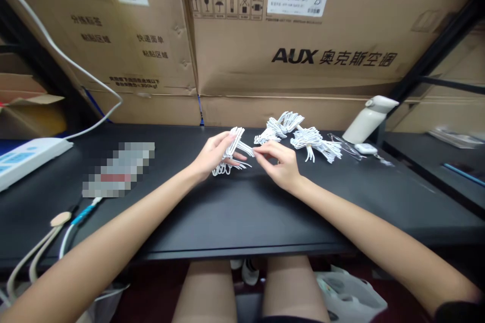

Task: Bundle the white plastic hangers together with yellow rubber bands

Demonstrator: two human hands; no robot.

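Note:
My left hand (214, 155) is closed around a bundle of thin white cords (237, 142), bent into loops at one end with loose ends pointing right. More looped cords hang below its fingers, just over the black table. With thumb and forefinger pinched, my right hand (279, 162) meets the tips of those loose ends; how many cords it grips is too small to tell. Behind the right hand lie similar white cord bundles, one heap (284, 123) at the back and another (314, 142) further right.
Large cardboard boxes (242, 70) stand along the back of the black table (235, 227). At right are a white bottle (366, 123) and a small white case (366, 149). At left lie a power strip (34, 159), a blurred-out phone-like object (121, 169) and cables.

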